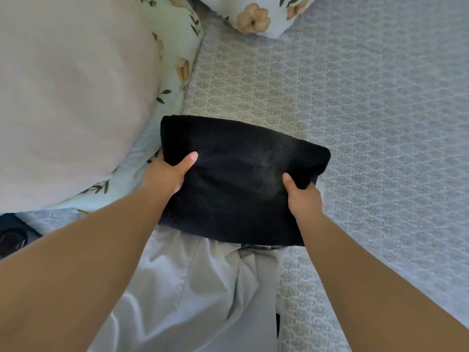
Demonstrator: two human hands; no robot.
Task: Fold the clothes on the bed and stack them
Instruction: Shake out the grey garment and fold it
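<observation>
A folded black garment [236,179] is in the middle of the view, over the patterned bed cover [355,110]. My left hand [170,174] grips its left edge, thumb on top and fingers hidden beneath. My right hand [302,196] grips its right side the same way, thumb on the cloth. Under the garment's near edge lies a light grey-white piece of clothing [193,288], spread toward me with creases. Whether the black garment rests on the bed or is lifted off it I cannot tell.
A big pale duvet with a floral lining [76,97] bulges at the left, touching the black garment's left corner. A floral pillow [256,16] sits at the top. A dark object [15,235] lies at the far left edge.
</observation>
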